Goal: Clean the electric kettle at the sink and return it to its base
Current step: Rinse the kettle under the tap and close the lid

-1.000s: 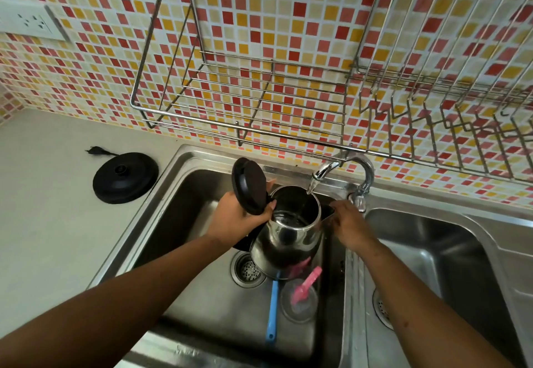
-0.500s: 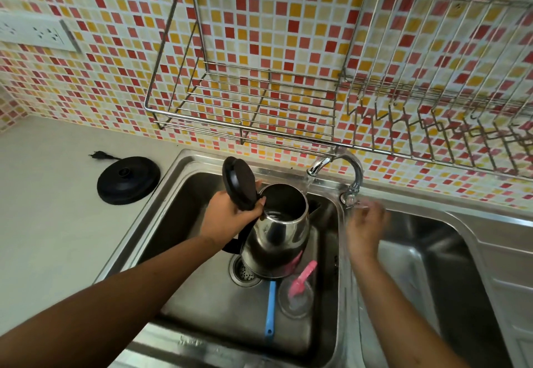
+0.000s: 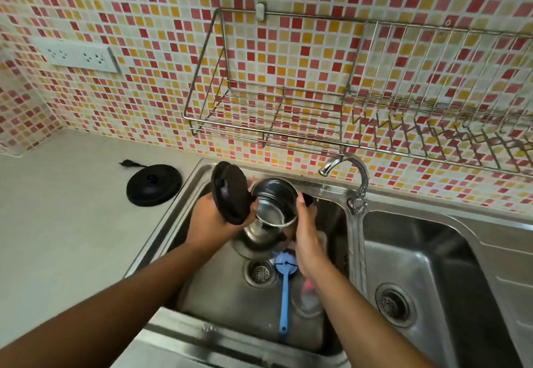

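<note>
Over the steel sink, your left grip clamps the shiny steel kettle; right grip touches it, closure untellable. Rinsing stage, likely; swirl, pour next.

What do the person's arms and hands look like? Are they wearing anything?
Both arms are bare. No sleeve shows on the left arm or the right arm right up to the picture's edge. The left hand and right hand have no gloves, and I can see no rings, watch or bracelets.
</note>
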A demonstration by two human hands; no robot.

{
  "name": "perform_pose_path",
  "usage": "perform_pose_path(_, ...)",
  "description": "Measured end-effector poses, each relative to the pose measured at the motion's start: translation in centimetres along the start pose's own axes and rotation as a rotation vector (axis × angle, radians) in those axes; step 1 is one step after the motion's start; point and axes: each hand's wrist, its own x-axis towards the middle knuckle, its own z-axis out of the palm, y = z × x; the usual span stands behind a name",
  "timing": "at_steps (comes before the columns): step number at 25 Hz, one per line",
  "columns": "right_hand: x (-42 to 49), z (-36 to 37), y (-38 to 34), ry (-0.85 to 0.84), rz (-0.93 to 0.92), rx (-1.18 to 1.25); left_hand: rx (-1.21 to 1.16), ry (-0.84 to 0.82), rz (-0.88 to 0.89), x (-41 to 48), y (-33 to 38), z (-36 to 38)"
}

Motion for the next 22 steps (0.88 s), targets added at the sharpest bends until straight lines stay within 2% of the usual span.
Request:
perform_pose_path(2, -1.6, 1.3, 0.5, -0.096, -0.009, 0.003, 0.085, -0.019, 0.027, -0.2, -0.7, -2.3)
perform_pose_path(4, -3.1, 1.8, 0.5, -0.122, 0.008, -0.072, 0.141, -0.017, 0.025, -1.7, -1.3, -2.9)
perform_pose_path(8, -2.5, 0.9, -0.6, -0.039, -0.084, -0.198, -0.063, 0.024, -0.010, -3.6, -0.9, -1.6)
perform_pose_path(13, -4.0, 3.1, -1.0, -0.097, -0.129, -0.173, 0.058, 0.058, 0.034, -1.6, 1.0, -5.0)
perform_pose_path(15, -4.8, 2.6, -1.0, -0.111, -0.104, -0.227, 0.001, 0.040, 0.006, -3.2, 0.2, -4.3)
perform_pose_path(17, -5.2, 1.2, -1.2, -0.053, -0.112, -0.307, -0.088, -0.001, -0.029, -4.5, -0.6, -2.5)
perform_pose_path(22, -5.0, 0.6, -1.6, -0.026, -0.160, -0.275, -0.088, 0.015, 0.016, -2.6, 0.0, -2.5)
